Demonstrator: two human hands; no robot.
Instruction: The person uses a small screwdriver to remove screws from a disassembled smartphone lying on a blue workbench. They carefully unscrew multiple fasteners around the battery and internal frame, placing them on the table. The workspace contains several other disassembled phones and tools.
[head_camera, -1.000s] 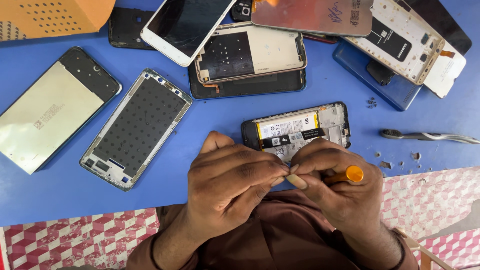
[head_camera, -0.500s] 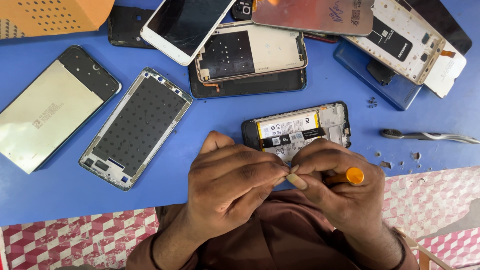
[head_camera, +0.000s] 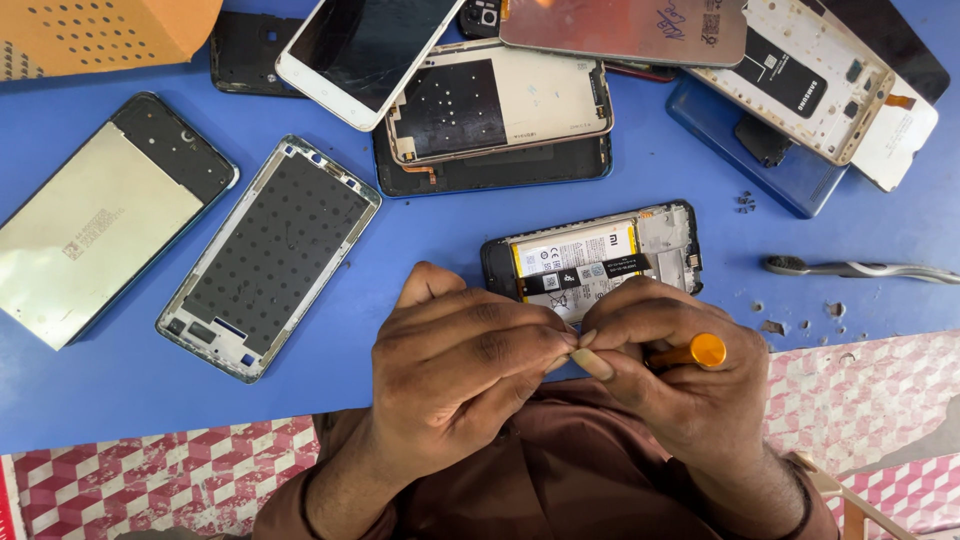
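Hands first, nearest me: my left hand (head_camera: 465, 365) and right hand (head_camera: 680, 375) meet fingertip to fingertip at the counter's (head_camera: 420, 240) near edge, over my brown shirt (head_camera: 560, 480). My right fingers are clenched around a screwdriver (head_camera: 690, 352) with an orange handle, its tip hidden where the hands touch. My left fingers are pinched together at that same spot; whether they grip anything I cannot tell. Just beyond my knuckles lies an opened phone (head_camera: 595, 260), back off, battery showing, partly covered by my hands. Left of it sits a bare phone frame (head_camera: 270, 255), then a silvery back panel (head_camera: 100, 225). Right of it rests a toothbrush (head_camera: 860, 268) with tiny screws (head_camera: 746, 202) near. Farthest off lie stacked phone parts (head_camera: 500, 105).
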